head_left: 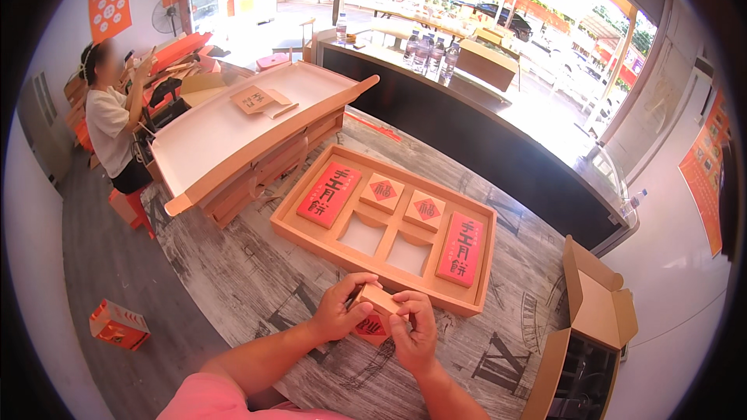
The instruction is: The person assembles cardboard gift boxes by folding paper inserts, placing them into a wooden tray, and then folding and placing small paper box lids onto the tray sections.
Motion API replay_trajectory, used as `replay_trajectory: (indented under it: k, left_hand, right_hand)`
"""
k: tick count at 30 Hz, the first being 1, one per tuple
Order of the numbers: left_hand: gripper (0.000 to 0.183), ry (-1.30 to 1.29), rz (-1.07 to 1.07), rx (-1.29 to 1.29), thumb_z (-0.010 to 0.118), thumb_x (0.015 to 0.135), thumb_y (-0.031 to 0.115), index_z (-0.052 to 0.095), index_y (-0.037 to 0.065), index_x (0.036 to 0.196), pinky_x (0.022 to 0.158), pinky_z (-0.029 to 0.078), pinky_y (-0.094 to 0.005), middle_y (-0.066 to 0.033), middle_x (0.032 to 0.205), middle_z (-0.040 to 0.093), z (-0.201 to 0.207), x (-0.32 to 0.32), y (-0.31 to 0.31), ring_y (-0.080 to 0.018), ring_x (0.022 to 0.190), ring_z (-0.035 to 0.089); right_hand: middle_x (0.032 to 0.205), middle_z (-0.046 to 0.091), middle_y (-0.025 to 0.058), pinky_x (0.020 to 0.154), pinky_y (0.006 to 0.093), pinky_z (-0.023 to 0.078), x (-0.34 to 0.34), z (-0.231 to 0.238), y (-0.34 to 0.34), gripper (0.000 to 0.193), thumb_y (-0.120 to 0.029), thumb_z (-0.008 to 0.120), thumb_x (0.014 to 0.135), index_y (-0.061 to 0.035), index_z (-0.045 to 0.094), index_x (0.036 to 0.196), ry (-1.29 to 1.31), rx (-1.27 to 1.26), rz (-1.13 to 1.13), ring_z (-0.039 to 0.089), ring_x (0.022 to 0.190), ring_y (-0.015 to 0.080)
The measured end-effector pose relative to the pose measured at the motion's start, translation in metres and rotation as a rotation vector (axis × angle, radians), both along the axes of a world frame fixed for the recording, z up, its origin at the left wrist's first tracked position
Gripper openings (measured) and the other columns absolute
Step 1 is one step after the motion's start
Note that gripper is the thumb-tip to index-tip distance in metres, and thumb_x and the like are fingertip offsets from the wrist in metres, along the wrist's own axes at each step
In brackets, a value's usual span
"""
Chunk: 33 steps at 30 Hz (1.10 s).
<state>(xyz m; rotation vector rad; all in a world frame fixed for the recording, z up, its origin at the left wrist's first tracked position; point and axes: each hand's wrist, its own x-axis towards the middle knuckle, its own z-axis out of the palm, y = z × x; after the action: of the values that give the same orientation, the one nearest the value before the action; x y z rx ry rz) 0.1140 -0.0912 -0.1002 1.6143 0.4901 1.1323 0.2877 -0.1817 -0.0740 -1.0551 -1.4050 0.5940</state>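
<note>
A small tan cardboard box (pixel 378 298) is held between my two hands. My left hand (pixel 341 309) grips its left end with thumb and fingers, and my right hand (pixel 415 333) pinches its right end. Just below it, a box with a red diamond label (pixel 371 328) rests on the table, partly covered by my fingers. Beyond my hands lies a shallow cardboard tray (pixel 327 252) with compartments. Red oblong boxes (pixel 330 194) with black lettering fill both end compartments. Two small boxes with red diamond labels (pixel 426 210) sit in the far middle ones; white bottoms show in the near two.
The grey wood-print table (pixel 257 288) carries an upturned stack of large box lids (pixel 226 136) at left, with a small flat carton (pixel 261 99) on top. An open carton (pixel 599 288) stands at right. Water bottles (pixel 424 53) line the dark counter. Another person (pixel 117 117) works at far left.
</note>
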Motion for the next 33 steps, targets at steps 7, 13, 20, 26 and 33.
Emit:
replay_trajectory:
  k: [7, 13, 20, 26, 33]
  left_hand:
    - [0.046, -0.106, -0.044, -0.179, 0.062, 0.104, 0.034, 0.054, 0.001, 0.135, 0.098, 0.048, -0.0316, -0.0107, 0.121, 0.065, -0.002, 0.002, 0.001, -0.0169, 0.112, 0.061]
    - [0.049, -0.146, -0.079, -0.319, 0.061, 0.105, 0.034, 0.049, 0.003, 0.142, 0.102, 0.046, -0.0319, -0.0102, 0.131, 0.058, -0.002, 0.003, 0.005, -0.0162, 0.117, 0.057]
    - [0.060, -0.110, -0.229, -0.286, 0.068, 0.098, 0.020, 0.040, 0.004, 0.149, 0.106, 0.047, -0.0367, -0.0117, 0.151, 0.046, 0.015, 0.000, 0.000, -0.0201, 0.127, 0.055]
    - [0.052, -0.117, -0.200, -0.306, 0.071, 0.095, 0.012, 0.045, 0.006, 0.140, 0.104, 0.048, -0.0356, -0.0124, 0.149, 0.047, 0.007, 0.003, 0.002, -0.0188, 0.125, 0.056]
    - [0.046, -0.116, -0.227, -0.311, 0.072, 0.096, 0.013, 0.048, 0.008, 0.134, 0.100, 0.051, -0.0350, -0.0140, 0.142, 0.051, 0.003, 0.003, 0.001, -0.0179, 0.122, 0.057]
  right_hand:
    - [0.128, 0.060, 0.0185, 0.096, 0.0348, 0.049, -0.001, 0.020, 0.004, 0.023, -0.003, 0.069, 0.091, -0.0047, 0.057, 0.111, -0.217, 0.127, -0.041, 0.059, 0.118, 0.0243]
    - [0.137, 0.055, 0.0181, 0.103, 0.0388, 0.048, 0.002, -0.017, 0.009, 0.036, -0.001, 0.071, 0.090, -0.0040, 0.054, 0.121, -0.069, -0.062, -0.033, 0.056, 0.127, 0.0280]
    - [0.141, 0.051, 0.0133, 0.111, 0.0356, 0.041, 0.004, -0.012, 0.006, 0.030, 0.002, 0.059, 0.098, -0.0027, 0.050, 0.127, 0.440, -0.194, 0.068, 0.050, 0.129, 0.0199]
    - [0.138, 0.052, 0.0128, 0.112, 0.0347, 0.040, 0.005, -0.020, 0.010, 0.029, 0.001, 0.057, 0.100, -0.0020, 0.050, 0.129, 0.408, -0.160, 0.030, 0.050, 0.129, 0.0192]
    - [0.135, 0.057, 0.0132, 0.110, 0.0332, 0.040, 0.007, -0.020, 0.009, 0.023, -0.003, 0.052, 0.104, -0.0025, 0.053, 0.127, 0.368, -0.157, -0.019, 0.052, 0.127, 0.0185]
